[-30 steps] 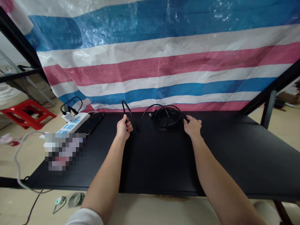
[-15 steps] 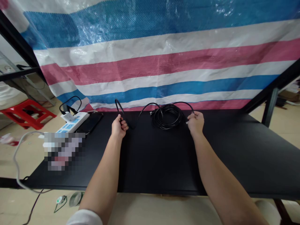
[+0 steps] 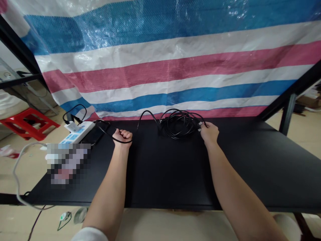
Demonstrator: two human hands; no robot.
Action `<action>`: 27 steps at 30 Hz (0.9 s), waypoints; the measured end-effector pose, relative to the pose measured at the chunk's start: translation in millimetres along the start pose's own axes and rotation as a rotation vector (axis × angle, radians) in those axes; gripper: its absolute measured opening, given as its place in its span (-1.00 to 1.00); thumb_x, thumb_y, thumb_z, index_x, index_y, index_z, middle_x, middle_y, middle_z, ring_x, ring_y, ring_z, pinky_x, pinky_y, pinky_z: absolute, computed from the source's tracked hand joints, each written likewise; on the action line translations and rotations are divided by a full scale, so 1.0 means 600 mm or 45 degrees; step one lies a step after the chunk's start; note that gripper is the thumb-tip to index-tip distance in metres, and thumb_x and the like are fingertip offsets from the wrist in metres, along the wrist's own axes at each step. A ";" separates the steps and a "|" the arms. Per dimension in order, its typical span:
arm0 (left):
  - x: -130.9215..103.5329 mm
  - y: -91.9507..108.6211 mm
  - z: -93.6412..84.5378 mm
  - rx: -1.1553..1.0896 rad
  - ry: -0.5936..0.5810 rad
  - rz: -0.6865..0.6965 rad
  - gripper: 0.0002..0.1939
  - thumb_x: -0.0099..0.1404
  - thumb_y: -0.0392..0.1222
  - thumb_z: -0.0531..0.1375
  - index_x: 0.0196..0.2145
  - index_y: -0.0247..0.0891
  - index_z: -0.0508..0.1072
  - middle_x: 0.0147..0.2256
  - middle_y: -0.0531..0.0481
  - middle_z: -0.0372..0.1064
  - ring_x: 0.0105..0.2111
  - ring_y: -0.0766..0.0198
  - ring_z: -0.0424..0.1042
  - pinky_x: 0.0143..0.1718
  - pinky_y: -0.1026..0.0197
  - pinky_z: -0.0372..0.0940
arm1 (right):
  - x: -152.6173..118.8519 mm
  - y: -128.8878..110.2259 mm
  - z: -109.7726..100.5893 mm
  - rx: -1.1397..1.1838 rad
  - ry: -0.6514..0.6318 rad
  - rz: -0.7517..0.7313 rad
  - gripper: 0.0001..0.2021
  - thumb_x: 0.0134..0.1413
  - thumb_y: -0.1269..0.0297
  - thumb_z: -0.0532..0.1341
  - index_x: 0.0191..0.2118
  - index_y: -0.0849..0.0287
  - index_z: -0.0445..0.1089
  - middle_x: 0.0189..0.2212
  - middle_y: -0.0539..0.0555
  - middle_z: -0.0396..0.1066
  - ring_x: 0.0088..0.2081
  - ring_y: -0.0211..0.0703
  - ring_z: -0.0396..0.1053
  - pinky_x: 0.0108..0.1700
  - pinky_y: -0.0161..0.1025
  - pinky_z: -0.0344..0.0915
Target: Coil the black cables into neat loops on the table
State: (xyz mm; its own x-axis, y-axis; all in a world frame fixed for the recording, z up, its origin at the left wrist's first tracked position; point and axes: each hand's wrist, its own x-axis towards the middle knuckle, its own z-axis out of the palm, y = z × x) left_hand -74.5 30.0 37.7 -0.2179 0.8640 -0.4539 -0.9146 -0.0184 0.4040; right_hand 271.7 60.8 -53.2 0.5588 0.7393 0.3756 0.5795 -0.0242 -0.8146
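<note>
A black cable lies in a loose coil near the back of the black table. On the left, my left hand is closed with its palm turned up, and a length of the cable runs across the wrist side and loops off to the left. From there the cable arcs back to the coil. At the coil's right side, my right hand is closed on the cable, with light-coloured connector ends poking out by the fingertips. The coil rests on the tabletop, apart from my left hand.
A white power strip with a white plug-in adapter stands at the left, beside a dark phone. A striped plastic sheet hangs behind the table. A red stool is on the floor at left.
My left hand has moved slightly left and down and turned palm up, drawing the cable leftward. The coil has loosened on its left side. My right hand has barely moved.
</note>
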 end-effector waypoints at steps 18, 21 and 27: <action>-0.015 -0.024 0.004 -0.021 -0.299 -0.022 -0.52 0.43 -0.11 -0.27 -0.64 -0.22 0.01 -0.73 0.21 -0.22 -0.80 0.48 -0.17 -0.79 0.40 -0.15 | -0.071 -0.116 0.000 -0.167 0.039 -0.666 -0.71 -0.09 -0.03 0.21 -0.42 0.10 0.46 -0.36 0.10 0.30 -0.23 0.00 0.23 -0.12 0.03 0.19; -0.015 -0.028 0.003 0.015 -0.339 -0.037 -0.52 0.43 -0.11 -0.25 -0.64 -0.23 0.03 -0.73 0.20 -0.22 -0.80 0.48 -0.18 -0.79 0.39 -0.15 | -0.076 -0.126 0.004 -0.238 -0.062 -0.544 -0.70 -0.15 -0.02 0.24 -0.59 0.12 0.39 -0.43 0.09 0.26 -0.27 0.00 0.21 -0.21 -0.02 0.18; -0.014 -0.025 0.004 0.035 -0.276 -0.011 -0.52 0.42 -0.09 -0.23 -0.65 -0.23 0.04 -0.72 0.20 -0.23 -0.79 0.48 -0.17 -0.78 0.40 -0.14 | -0.075 -0.144 -0.015 0.045 -0.205 -0.279 -0.72 0.01 0.03 0.11 -0.47 0.13 0.39 -0.66 -0.04 0.21 -0.52 -0.20 0.21 -0.38 -0.25 0.18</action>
State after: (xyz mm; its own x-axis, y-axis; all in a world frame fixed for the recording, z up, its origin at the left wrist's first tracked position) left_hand -58.2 24.1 37.4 -0.1287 0.9521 -0.2774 -0.9057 0.0010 0.4239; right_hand 201.9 23.5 4.0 0.3193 0.8221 0.4714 0.6535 0.1692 -0.7378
